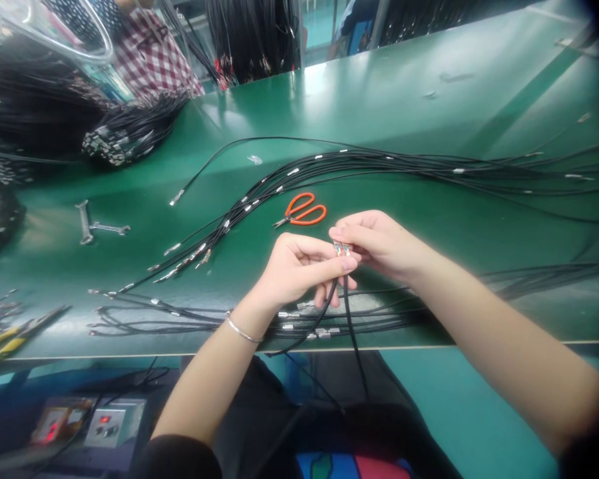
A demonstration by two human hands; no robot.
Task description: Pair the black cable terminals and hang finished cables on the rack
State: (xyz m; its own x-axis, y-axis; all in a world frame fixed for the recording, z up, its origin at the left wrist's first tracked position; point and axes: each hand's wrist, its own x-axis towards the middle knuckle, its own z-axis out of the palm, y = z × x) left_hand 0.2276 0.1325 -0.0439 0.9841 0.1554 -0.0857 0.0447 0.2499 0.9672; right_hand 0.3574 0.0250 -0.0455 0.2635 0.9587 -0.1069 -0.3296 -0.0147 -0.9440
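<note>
Pinching a small multicoloured connector [343, 249] between them, the left hand [297, 269] and the right hand [382, 243] meet above the near part of a green tabletop [394, 113]. The left fingers curl inward with the thumb laid across the top, while the right fingertips press together against the connector from the far side; part of the grip is hidden behind the fingers. Two black insulated wires [350, 326] hang from the connector toward the person's lap. The work in hand appears to centre on this connector, and so small a part calls for steady fingertips on both sides. Loose bundles of black wires with metal terminals [299, 169] fan across the tabletop, orange-handled scissors [300, 209] lie just beyond the hands, and a steel open-end wrench [97, 228] rests well off to the left.
</note>
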